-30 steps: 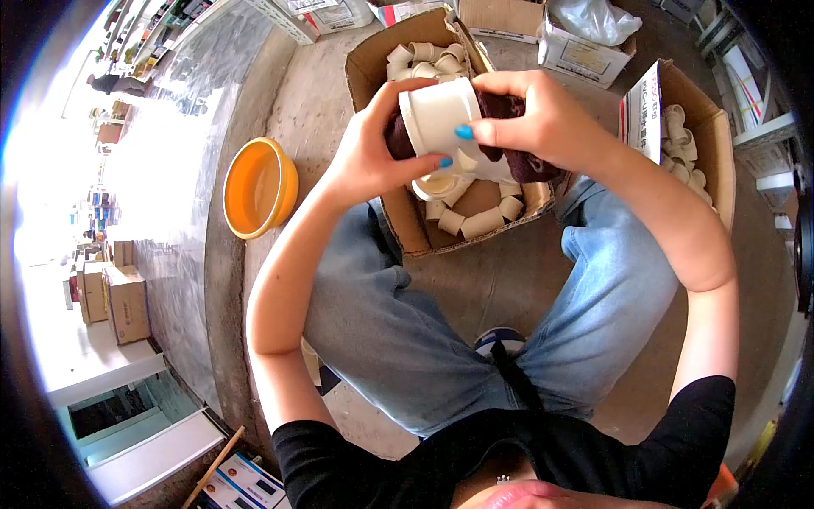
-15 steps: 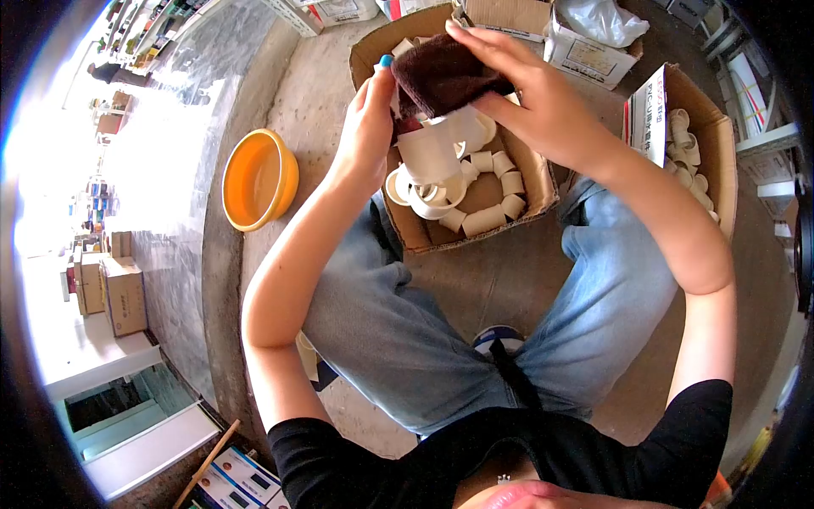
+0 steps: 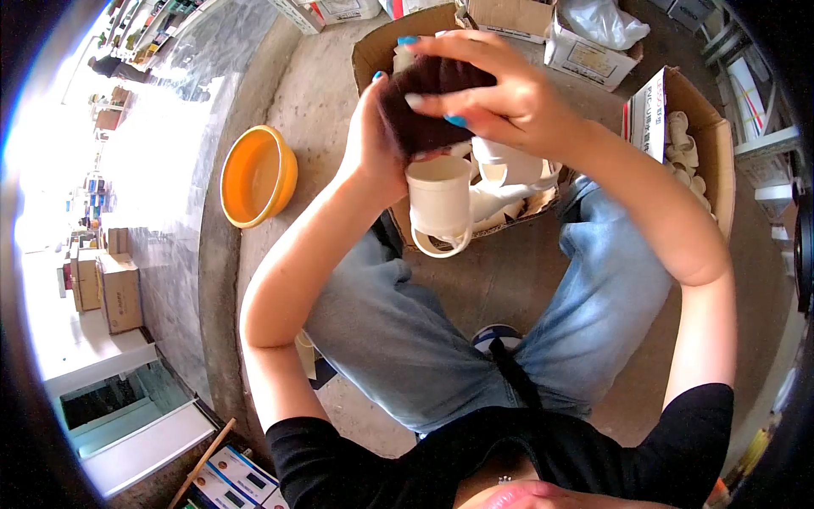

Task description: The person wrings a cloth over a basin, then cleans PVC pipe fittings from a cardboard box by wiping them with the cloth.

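A white PVC pipe fitting (image 3: 441, 195) with several branches and a ring-shaped lower end hangs in front of me over the open cardboard box (image 3: 370, 53). My left hand (image 3: 375, 144) is closed around its upper left side, the fingers mostly hidden behind the cloth. A dark brown cloth (image 3: 434, 110) covers the top of the fitting. With bent fingers, my right hand (image 3: 509, 97) grips the cloth and presses it onto the fitting. The box below contains more white fittings, largely covered by my hands and the held piece.
An orange plastic basin (image 3: 259, 176) stands on the floor to the left. At the right is another cardboard box (image 3: 716, 161) of white fittings. Behind is a box (image 3: 585, 61) with a clear plastic bag (image 3: 604, 24) on top. My jeans-clad legs flank the work box.
The fitting has turned, so its branches and ring now point toward me and to the right. My right hand has shifted left over the cloth, its fingers now curled over the front.
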Demonstrator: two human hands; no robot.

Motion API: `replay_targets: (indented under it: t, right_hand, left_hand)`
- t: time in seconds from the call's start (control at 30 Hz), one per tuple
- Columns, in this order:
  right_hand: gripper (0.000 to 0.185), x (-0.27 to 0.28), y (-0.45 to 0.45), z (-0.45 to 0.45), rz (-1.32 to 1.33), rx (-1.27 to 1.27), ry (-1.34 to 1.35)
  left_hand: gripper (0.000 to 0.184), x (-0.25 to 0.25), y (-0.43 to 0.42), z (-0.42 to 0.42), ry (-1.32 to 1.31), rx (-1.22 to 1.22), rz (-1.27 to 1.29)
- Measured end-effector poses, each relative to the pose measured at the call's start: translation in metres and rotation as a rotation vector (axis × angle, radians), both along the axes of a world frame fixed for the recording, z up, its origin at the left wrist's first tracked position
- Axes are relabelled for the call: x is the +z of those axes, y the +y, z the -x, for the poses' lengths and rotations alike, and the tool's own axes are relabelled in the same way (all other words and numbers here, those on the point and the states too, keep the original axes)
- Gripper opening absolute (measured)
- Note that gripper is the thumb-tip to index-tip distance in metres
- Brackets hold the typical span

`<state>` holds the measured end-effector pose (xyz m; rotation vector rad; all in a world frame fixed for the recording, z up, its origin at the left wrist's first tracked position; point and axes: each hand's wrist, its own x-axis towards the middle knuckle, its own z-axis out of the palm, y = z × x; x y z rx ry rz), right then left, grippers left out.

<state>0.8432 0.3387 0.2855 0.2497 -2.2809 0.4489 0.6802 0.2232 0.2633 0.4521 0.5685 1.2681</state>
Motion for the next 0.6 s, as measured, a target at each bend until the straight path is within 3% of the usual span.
replay_targets:
  t: [0.07, 0.1, 0.2, 0.27, 0.33, 0.47, 0.5, 0.6]
  right_hand:
    - [0.027, 0.0, 0.009, -0.008, -0.062, 0.137, 0.005]
    - [0.025, 0.001, 0.009, -0.008, -0.118, 0.138, 0.002]
    - [0.035, -0.002, 0.006, -0.005, -0.224, 0.047, 0.023]
    - [0.054, -0.006, 0.0, 0.003, -0.164, -0.026, 0.054]
    - [0.065, -0.001, -0.014, 0.007, -0.116, -0.13, 0.052]
    - [0.062, 0.004, -0.022, 0.015, -0.17, -0.286, 0.096]
    - [0.05, 0.003, -0.02, 0.017, -0.204, -0.28, 0.154]
    - [0.046, 0.005, -0.018, 0.022, -0.126, -0.298, 0.122]
  left_hand:
    - [0.052, 0.037, -0.002, -0.027, 0.198, 0.339, 0.36]
    - [0.06, 0.034, -0.001, -0.022, 0.269, 0.294, 0.31]
    - [0.061, 0.035, -0.002, -0.022, 0.337, 0.219, 0.347]
    - [0.057, 0.017, -0.001, -0.004, 0.293, 0.071, 0.253]
    - [0.055, 0.024, -0.004, -0.018, 0.364, 0.212, 0.274]
    - [0.054, 0.034, -0.007, -0.025, 0.462, 0.216, 0.306]
    - [0.054, 0.042, -0.009, -0.029, 0.517, 0.247, 0.327]
    - [0.051, 0.049, -0.011, -0.038, 0.704, 0.321, 0.332]
